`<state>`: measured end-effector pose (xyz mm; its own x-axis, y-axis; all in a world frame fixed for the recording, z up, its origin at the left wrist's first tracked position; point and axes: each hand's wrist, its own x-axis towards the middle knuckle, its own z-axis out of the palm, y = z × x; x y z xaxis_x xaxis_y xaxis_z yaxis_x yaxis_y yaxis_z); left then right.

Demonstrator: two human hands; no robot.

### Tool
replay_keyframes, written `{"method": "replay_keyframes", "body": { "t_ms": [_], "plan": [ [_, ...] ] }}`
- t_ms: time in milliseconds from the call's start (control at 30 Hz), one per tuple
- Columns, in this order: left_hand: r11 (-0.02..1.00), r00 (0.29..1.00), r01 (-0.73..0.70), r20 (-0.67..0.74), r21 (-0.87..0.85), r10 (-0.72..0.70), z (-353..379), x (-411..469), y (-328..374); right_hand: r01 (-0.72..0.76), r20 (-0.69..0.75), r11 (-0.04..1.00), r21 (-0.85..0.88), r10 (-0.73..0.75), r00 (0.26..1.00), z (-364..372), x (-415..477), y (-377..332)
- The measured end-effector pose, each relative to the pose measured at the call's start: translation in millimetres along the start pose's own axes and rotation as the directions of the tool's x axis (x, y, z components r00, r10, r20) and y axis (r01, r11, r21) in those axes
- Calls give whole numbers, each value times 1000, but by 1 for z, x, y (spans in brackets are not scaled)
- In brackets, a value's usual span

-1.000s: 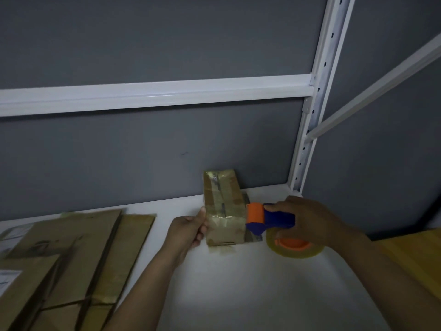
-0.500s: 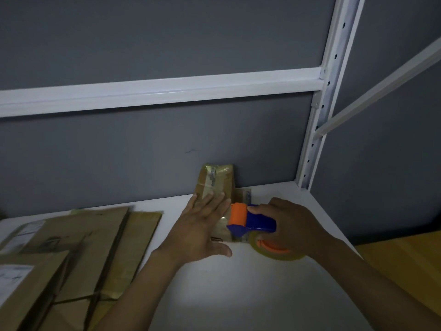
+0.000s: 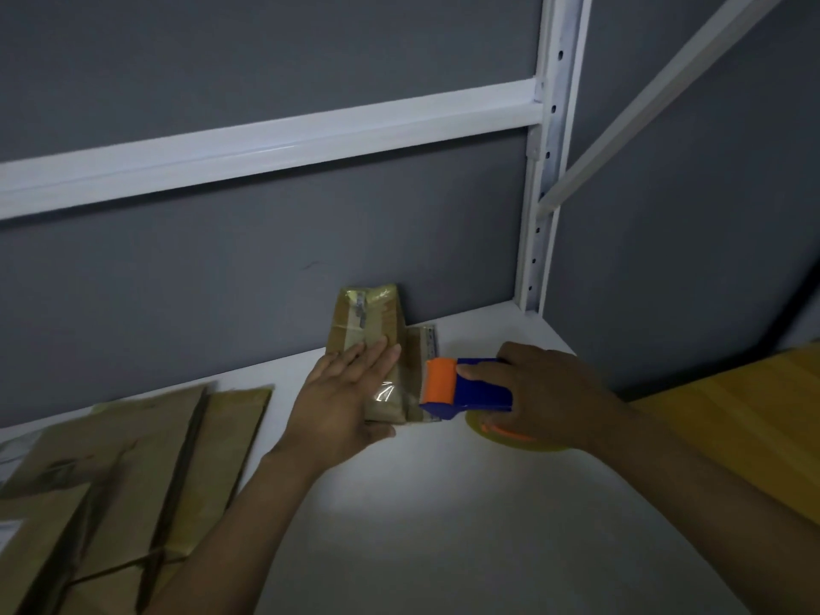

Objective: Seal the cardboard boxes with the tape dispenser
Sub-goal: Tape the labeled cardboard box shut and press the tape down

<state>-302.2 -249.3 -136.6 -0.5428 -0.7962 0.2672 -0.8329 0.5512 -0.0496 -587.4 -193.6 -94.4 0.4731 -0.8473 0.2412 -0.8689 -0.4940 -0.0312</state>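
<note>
Left hand (image 3: 341,401) pressed flat, fingers straight, on small cardboard box (image 3: 368,330) at rear of white table (image 3: 443,517), right hand (image 3: 546,392) grasped blue-and-orange tape dispenser (image 3: 461,388) at box's right edge, flattened cartons (image 3: 133,459) lay at left

White shelf (image 3: 443,526), grey wall (image 3: 266,268) behind, white perforated upright (image 3: 549,170), crossbeam (image 3: 266,146), yellow wooden surface (image 3: 754,419) right

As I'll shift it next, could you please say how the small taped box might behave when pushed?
The small taped box probably slides easily on the smooth white shelf; the left hand presses flat on it. Its glossy tape may feel slippery. Lying flat, it seems unlikely to tip.
</note>
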Motion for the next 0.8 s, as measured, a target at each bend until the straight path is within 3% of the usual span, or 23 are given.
{"method": "replay_keyframes", "body": {
  "t_ms": [233, 300, 433, 667, 733, 800],
  "plan": [
    [1000, 1000, -3, -17, 4, 4, -2, 1, 3, -19, -34, 998, -67, 17, 999, -8, -8, -2],
    [1000, 1000, -7, -12, -8, 7, -2, 0, 3, 36, -56, 998, -54, -39, 998, 2, -1, -7],
    [1000, 1000, -22, -2, 13, 22, -4, 3, 7, -61, 69, 998, -20, 62, 996, 6, 17, -15],
    [1000, 1000, 16, 21, -14, -15, -7, -1, 14, -147, 155, 988, 45, 138, 978, 3, 42, -11],
    [997, 998, 39, 41, -73, -36, -14, 1, 14, -265, 205, 943, 201, 224, 953, -5, 42, -2],
    [976, 995, 95, 30, -198, -91, -23, 7, 10, -442, 291, 734, 516, 336, 896, -14, 36, 11]
  ]
}}
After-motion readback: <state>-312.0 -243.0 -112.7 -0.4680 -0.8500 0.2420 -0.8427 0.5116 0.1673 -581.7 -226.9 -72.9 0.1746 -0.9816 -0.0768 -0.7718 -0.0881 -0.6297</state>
